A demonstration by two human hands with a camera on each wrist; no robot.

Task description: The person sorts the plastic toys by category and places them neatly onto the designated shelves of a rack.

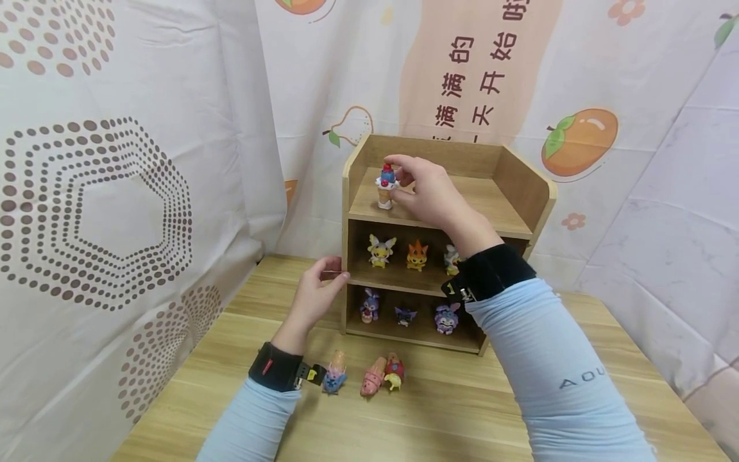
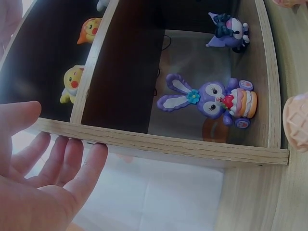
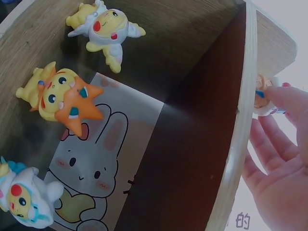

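Observation:
On the top shelf of the wooden shelf unit, my right hand pinches an ice cream cone figurine with a blue and red top. It stands upright near the left side. In the right wrist view, only part of the ice cream cone figurine shows beyond the shelf edge, between thumb and fingers. My left hand rests its fingertips against the unit's left side panel. In the left wrist view, those fingers are fairly straight and the thumb stands apart.
The middle shelf holds a row of yellow-faced figurines, one in orange. Below sit a purple rabbit, a small dark figurine and a fluffy purple one. Blue, pink and red cone-like figurines lie on the table in front.

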